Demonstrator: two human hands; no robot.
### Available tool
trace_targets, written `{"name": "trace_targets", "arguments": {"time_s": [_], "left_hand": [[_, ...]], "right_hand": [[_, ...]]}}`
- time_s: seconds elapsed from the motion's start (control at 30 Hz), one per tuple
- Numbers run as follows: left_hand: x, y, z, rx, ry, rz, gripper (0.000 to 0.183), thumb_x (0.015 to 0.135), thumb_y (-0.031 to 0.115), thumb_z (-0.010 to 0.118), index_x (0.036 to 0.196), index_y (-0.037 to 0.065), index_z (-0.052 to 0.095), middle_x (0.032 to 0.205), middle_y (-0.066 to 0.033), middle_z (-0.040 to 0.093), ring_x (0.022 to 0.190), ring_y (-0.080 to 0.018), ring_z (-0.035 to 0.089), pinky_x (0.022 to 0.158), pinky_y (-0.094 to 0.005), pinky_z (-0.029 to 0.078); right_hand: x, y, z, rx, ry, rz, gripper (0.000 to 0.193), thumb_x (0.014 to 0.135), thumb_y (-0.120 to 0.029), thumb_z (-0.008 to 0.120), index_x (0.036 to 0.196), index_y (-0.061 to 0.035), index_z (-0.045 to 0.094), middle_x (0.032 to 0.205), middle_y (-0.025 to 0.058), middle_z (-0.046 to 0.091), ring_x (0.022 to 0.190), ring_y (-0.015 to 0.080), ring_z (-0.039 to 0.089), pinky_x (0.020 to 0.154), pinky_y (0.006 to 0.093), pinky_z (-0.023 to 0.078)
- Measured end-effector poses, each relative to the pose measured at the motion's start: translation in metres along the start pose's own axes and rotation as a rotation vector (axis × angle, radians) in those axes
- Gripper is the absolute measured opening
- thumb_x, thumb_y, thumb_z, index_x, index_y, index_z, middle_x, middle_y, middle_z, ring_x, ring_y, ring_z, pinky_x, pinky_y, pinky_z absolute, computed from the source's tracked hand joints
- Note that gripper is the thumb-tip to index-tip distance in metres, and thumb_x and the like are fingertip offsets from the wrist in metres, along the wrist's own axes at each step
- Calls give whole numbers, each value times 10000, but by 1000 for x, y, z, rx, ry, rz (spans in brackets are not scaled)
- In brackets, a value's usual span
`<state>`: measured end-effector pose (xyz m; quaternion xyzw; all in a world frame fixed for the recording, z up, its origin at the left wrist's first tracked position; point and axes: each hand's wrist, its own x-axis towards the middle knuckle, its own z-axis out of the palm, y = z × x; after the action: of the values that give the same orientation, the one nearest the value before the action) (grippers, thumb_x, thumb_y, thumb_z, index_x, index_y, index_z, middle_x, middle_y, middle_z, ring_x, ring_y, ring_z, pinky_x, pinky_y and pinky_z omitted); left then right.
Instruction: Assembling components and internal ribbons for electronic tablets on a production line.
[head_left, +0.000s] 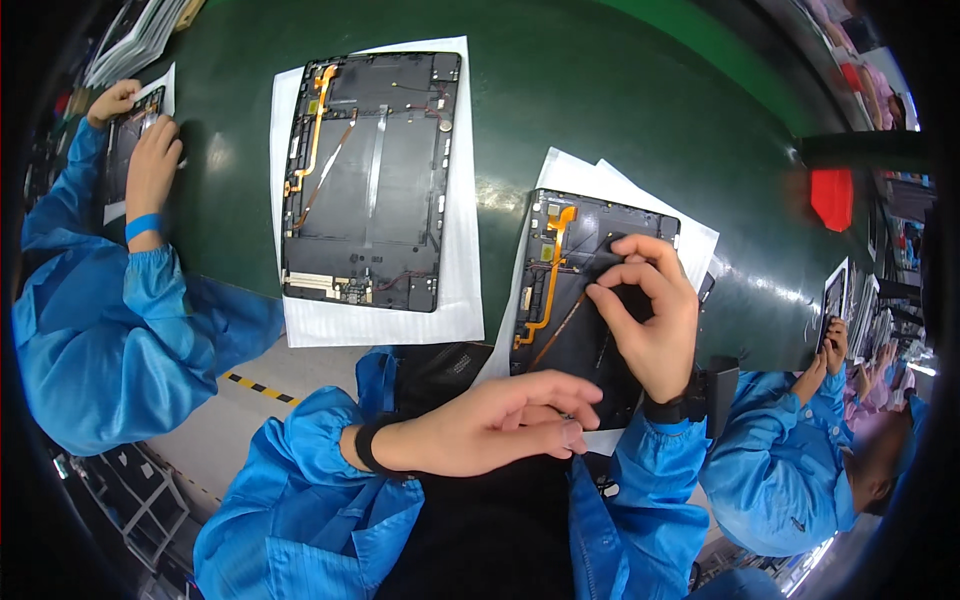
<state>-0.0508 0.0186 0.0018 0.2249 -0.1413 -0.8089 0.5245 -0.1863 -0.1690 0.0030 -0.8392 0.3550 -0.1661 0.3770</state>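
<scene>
Directly in front of me lies a black tablet back housing (570, 345) with an orange flex cable (552, 270) along its left side. My right hand (655, 315) is over its upper right part, thumb and index finger brought together. A small dark patch shows by those fingertips; whether it is a held piece or a shadow I cannot make out. My left hand (490, 425) hovers over the housing's near edge, fingers loosely bent and thumb apart, with nothing visible in it.
White foam sheets (690, 225) lie under the housing on the green table (520, 90). A second tablet housing (400, 180) rests on foam sheets to the left. Co-workers in blue sit at left (110, 340) and right (780, 470). A red object (832, 198) is at far right.
</scene>
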Motion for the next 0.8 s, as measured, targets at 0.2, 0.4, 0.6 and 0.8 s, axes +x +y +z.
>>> {"name": "trace_targets", "arguments": {"time_s": [0.2, 0.4, 0.6, 0.8], "left_hand": [[12, 3, -11, -49, 258, 5, 506, 1134, 157, 507, 1577, -45, 367, 1459, -210, 568, 1297, -302, 643, 1092, -399, 548], [17, 4, -7, 57, 390, -9, 256, 1104, 84, 561, 1272, -102, 616, 1079, -167, 753, 1008, -221, 769, 855, -318, 664], [9, -6, -9, 195, 369, 143, 200, 1071, -5, 582, 1241, -99, 629, 1066, -166, 755, 968, -195, 767, 837, -298, 654], [8, -9, -14, 436, 382, 209, 247, 1050, -48, 585, 1283, -95, 650, 1037, -162, 764, 917, -197, 776, 820, -302, 655]], "right_hand": [[-29, -15, -11, 50, 10, -218, 203, 726, 44, 839, 887, -24, 736, 1142, 138, 671, 1014, 321, 685, 869, 400, 558], [-55, -25, -1, 25, -5, -449, 280, 669, 21, 857, 924, -27, 754, 1098, 136, 727, 1028, 357, 708, 848, 432, 590], [-52, -25, -4, 212, -147, -239, 245, 734, 11, 867, 961, 6, 774, 1087, 151, 757, 1027, 347, 750, 880, 417, 611], [-51, -17, -3, 118, -132, -342, 275, 726, 40, 855, 989, 39, 774, 1042, 160, 763, 970, 331, 761, 822, 385, 625]]}}
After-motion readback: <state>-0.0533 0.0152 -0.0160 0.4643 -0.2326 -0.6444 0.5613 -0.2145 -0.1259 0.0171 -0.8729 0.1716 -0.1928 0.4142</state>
